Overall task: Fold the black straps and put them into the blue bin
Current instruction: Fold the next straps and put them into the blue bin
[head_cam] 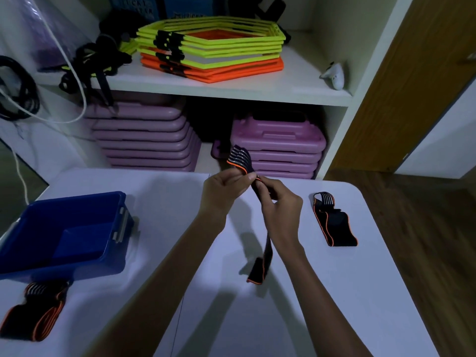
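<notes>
Folding one black strap [253, 202] above the counter [159, 191]: fingers of left hand [221, 188] and right hand [279, 202] pinched on its upper part, tail dangling. Blue bin [77, 228] apparently empty; two further straps, at right [332, 220] and beside bin [33, 310], lying bundled outside it.

Black strap [260, 264] held aloft, dangling; blue bin [77, 264] empty.

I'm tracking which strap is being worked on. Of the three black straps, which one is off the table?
The strap held in both hands, the left hand and the right hand. The right-side strap and the strap by the blue bin lie flat.
</notes>
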Available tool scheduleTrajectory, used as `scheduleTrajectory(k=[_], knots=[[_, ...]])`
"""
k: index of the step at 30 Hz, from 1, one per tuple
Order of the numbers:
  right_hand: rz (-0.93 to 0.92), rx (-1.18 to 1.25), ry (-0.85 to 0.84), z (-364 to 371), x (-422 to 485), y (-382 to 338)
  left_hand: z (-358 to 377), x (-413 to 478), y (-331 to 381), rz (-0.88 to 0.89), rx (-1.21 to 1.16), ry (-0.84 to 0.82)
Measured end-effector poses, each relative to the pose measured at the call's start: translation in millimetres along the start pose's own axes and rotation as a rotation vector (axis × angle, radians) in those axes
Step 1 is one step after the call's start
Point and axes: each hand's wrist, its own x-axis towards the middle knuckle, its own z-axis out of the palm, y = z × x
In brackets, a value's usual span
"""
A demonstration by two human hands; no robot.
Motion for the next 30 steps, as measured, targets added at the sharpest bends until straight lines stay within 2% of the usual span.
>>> scheduleTrajectory(k=[3,9,14,22,30], knots=[[0.081,0.073,-0.006,-4,2,-3,-5,-5,-9,0.024,0.086,0.046],[0.35,0.296,0.035,-10,11,-8,-10,-7,-32,-0.008,0.087,0.203],[0.507,0.486,0.039,-13,19,-6,-3,-10,-29,-0.011,0.02,0.169],[0.612,0.657,0.03,-14,23,5,7,-25,-31,0.047,-0.042,0.161],[0.624,0.774,0.062,-17,42,8,1,-46,-77,-0.038,0.31,0.054]])
